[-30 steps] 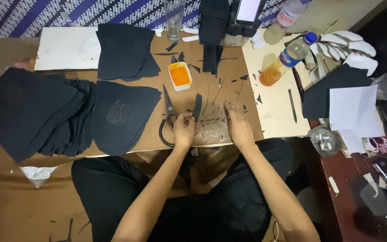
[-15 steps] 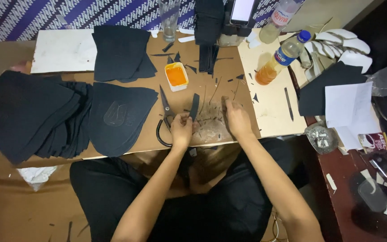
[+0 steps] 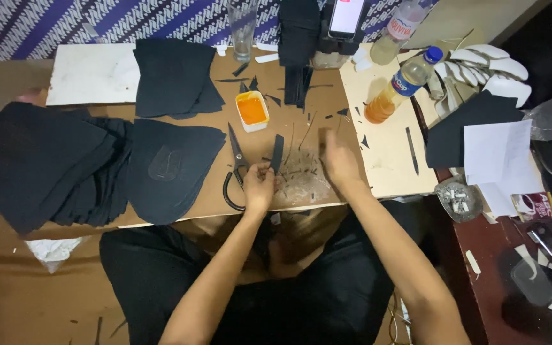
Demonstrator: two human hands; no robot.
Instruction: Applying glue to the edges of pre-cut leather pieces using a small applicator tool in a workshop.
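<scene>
My left hand (image 3: 259,185) pinches the lower end of a narrow black strip (image 3: 277,153) that stands up from the brown board (image 3: 301,121). My right hand (image 3: 338,160) hovers blurred over a worn, glue-stained patch (image 3: 298,182) strewn with thin black offcuts; I cannot tell if it holds anything. Black-handled scissors (image 3: 234,163) lie just left of my left hand. A small white tub of orange glue (image 3: 251,108) sits beyond them.
Stacks of black cut sheets (image 3: 52,160) fill the left side, with more (image 3: 170,76) at the back. A drinking glass (image 3: 243,29), a phone (image 3: 344,16), two bottles (image 3: 398,86), white insoles (image 3: 493,64), papers (image 3: 496,156) and an ashtray (image 3: 458,198) lie at the back and right.
My right hand has lifted slightly off the board and shifted, now blurred by motion. The left hand keeps its hold on the black strip.
</scene>
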